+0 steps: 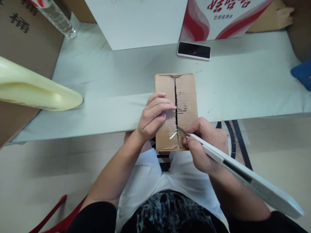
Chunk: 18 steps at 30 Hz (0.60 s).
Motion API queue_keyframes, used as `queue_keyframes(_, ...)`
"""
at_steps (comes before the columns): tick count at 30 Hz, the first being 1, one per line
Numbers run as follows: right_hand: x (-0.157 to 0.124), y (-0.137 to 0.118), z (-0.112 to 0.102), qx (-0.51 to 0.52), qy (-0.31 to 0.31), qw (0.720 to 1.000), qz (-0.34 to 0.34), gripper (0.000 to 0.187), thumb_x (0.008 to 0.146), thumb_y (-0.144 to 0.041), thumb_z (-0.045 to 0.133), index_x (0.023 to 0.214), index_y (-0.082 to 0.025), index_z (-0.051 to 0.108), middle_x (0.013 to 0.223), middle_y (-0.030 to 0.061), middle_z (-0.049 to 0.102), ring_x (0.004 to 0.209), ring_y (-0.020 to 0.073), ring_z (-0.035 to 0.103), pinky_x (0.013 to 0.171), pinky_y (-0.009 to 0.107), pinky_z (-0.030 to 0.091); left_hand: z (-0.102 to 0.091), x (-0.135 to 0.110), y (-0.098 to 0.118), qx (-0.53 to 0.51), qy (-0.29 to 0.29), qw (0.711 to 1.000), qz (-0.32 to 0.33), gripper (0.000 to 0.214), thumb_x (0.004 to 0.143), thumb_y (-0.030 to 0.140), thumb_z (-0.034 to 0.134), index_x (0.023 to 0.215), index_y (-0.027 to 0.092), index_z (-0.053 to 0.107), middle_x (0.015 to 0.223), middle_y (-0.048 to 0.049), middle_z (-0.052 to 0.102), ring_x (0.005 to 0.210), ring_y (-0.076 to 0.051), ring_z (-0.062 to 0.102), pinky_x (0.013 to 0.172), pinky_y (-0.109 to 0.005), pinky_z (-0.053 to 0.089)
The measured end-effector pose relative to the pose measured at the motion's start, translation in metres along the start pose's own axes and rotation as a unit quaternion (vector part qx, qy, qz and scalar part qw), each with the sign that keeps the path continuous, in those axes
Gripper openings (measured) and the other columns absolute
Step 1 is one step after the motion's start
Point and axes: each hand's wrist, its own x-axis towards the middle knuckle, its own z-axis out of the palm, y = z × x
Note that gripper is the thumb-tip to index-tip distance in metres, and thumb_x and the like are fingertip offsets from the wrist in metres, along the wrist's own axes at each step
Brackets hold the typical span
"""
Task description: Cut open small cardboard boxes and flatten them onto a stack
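A small brown cardboard box juts over the front edge of the table, its top seam running away from me. The seam gapes as a dark slit along much of its length, and clear tape shows near the close end. My left hand lies on the left flap with fingers stretched out, fingertips reaching the seam. In my right hand is a white utility knife, gripped close to its blade. The blade tip touches the seam near the close end of the box. The knife's long handle points back to the lower right.
A phone lies on the cloth-covered table, before a white and red carton. On the left are a clear bottle, a pale yellow rounded object and a large cardboard box. Something blue is at the right.
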Motion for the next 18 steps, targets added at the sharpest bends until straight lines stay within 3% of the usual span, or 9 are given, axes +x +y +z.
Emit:
queue_keyframes(8, 0.0036, -0.0029, -0.0041, 0.016, -0.030, 0.999, 0.033, 0.004, 0.082, -0.022, 0.052, 0.079, -0.024, 0.054, 0.058, -0.0047, 0.066, 0.046, 0.0124, 0.060, 0.047, 0.024, 0.044, 0.0020, 0.0010, -0.0036, -0.042, 0.027, 0.997, 0.052, 0.029, 0.100, 0.032, 0.045, 0.111, 0.024, 0.071, 0.113, -0.0037, 0.078, 0.104, -0.024, 0.069, 0.118, -0.049, 0.044)
queue_keyframes(18, 0.0072, -0.0062, -0.0042, -0.009, -0.040, 0.998, 0.042, 0.003, 0.079, -0.022, 0.052, 0.077, -0.024, 0.054, 0.058, -0.0046, 0.067, 0.045, 0.0116, 0.057, 0.047, 0.024, 0.040, 0.0020, 0.0008, -0.0034, -0.051, 0.030, 0.997, 0.051, 0.028, 0.100, 0.030, 0.046, 0.111, 0.025, 0.071, 0.112, -0.0041, 0.077, 0.105, -0.024, 0.069, 0.118, -0.049, 0.043)
